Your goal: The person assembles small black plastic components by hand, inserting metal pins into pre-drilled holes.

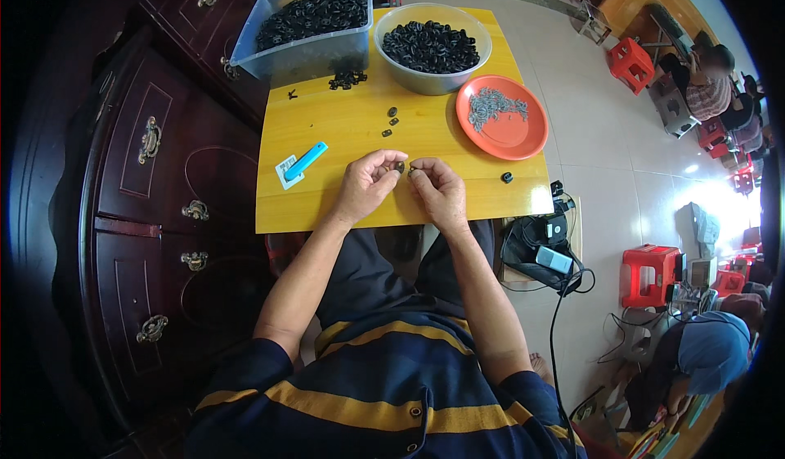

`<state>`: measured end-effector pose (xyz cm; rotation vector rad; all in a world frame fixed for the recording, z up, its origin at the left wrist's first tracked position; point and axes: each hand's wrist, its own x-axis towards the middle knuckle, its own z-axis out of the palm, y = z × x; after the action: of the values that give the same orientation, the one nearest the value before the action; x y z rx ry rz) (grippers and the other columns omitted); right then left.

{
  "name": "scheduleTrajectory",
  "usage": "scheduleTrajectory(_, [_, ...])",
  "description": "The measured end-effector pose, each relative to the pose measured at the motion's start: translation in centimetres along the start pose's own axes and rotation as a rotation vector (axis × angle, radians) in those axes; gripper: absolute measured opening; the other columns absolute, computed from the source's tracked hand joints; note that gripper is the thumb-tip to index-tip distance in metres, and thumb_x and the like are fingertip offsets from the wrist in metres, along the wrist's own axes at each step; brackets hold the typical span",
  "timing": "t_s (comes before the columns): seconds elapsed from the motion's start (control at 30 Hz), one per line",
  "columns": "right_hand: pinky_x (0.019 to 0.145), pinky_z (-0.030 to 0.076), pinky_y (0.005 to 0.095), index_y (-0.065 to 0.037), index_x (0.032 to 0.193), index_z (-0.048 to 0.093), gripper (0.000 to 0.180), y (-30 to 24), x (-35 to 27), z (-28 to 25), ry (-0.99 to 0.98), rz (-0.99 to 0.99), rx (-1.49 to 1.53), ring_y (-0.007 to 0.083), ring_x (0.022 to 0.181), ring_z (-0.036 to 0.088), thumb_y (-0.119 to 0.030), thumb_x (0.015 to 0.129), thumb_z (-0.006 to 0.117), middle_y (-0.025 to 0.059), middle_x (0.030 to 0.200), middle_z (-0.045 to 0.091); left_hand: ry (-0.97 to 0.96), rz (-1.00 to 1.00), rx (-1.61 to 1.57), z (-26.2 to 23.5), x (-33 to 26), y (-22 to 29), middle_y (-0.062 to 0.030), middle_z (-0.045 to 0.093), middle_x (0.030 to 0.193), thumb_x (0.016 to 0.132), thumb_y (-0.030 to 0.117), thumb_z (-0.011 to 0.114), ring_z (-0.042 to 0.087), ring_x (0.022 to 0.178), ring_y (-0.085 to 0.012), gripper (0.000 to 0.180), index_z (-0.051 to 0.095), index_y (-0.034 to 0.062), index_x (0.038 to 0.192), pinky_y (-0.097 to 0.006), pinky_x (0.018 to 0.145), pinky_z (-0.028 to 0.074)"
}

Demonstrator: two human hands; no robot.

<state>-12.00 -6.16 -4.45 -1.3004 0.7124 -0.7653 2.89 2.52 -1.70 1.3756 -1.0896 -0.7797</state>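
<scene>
Over the near part of the yellow table (343,115), my left hand (368,185) pinches a small black oval plastic piece (400,167) between thumb and fingertips. My right hand (440,195) is closed in a pinch close beside it; what its fingertips hold is too small to make out. Beyond my hands, several loose black pieces (392,112) lie in a short line. An orange-red plate (523,150) with a heap of small grey parts (495,105) sits to the right. Near its lower edge lies another black piece (507,177).
A clear bin (319,60) and a clear round bowl (433,83), both full of black pieces, stand at the back. A blue-handled tool (307,162) lies on a white label at left. Dark cabinets (143,181) border the left; a cabled bag (523,250) sits right. People and red stools are farther right.
</scene>
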Motion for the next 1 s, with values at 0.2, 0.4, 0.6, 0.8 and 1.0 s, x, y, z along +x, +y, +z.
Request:
scheduleTrajectory(0.2, [0.073, 0.050, 0.0232, 0.000, 0.107, 0.066, 0.015, 0.4, 0.1, -0.1, -0.002, -0.004, 0.045, 0.0063, 0.079, 0.062, -0.009, 0.094, 0.065, 0.0008, 0.087, 0.069, -0.025, -0.106, -0.168, -0.1, 0.1, 0.3, 0.0028, 0.063, 0.092, 0.091, -0.002, 0.059, 0.054, 0.071, -0.0017, 0.025, 0.065, 0.0001, 0.115, -0.019, 0.066, 0.047])
scheduleTrajectory(0.4, [0.072, 0.051, 0.0230, 0.001, 0.110, 0.064, 0.018, -0.1, -0.1, -0.2, 0.037, -0.019, 0.157, 0.0088, 0.080, 0.064, -0.010, 0.095, 0.065, 0.0035, 0.092, 0.069, -0.042, -0.231, -0.518, -0.4, -0.1, 1.1, 0.0017, 0.063, 0.092, 0.093, 0.002, 0.060, 0.054, 0.068, -0.0048, 0.025, 0.063, 0.0040, 0.117, -0.021, 0.061, 0.046])
scheduleTrajectory(0.6, [0.070, 0.051, 0.0230, 0.000, 0.111, 0.063, 0.018, -0.5, 0.0, -0.2, 0.046, 0.016, 0.202, 0.0091, 0.078, 0.062, -0.009, 0.096, 0.064, 0.0027, 0.090, 0.068, -0.059, -0.226, -0.399, 0.3, 0.0, 1.1, 0.0001, 0.063, 0.087, 0.091, 0.001, 0.062, 0.057, 0.067, -0.0053, 0.016, 0.061, 0.0037, 0.106, -0.021, 0.059, 0.047])
scheduleTrajectory(0.8, [0.073, 0.050, 0.0229, 0.000, 0.110, 0.062, 0.015, -0.1, 0.3, 0.4, 0.200, -0.081, 0.313, 0.0092, 0.082, 0.061, -0.007, 0.096, 0.062, 0.0041, 0.093, 0.066, -0.043, -0.179, -0.253, 3.4, -0.6, 0.3, 0.0005, 0.063, 0.083, 0.089, -0.001, 0.064, 0.058, 0.067, -0.0042, 0.013, 0.059, 0.0045, 0.100, -0.019, 0.062, 0.048])
scheduleTrajectory(1.0, [0.070, 0.051, 0.0225, -0.001, 0.108, 0.062, 0.012, -0.6, 0.5, 0.7, 0.291, -0.027, 0.420, 0.0092, 0.076, 0.060, -0.005, 0.097, 0.061, 0.0040, 0.091, 0.066, -0.013, -0.154, -0.289, 6.2, -2.1, 0.4, -0.0003, 0.063, 0.083, 0.088, -0.006, 0.062, 0.057, 0.069, -0.0032, 0.010, 0.058, 0.0000, 0.095, -0.020, 0.061, 0.049])
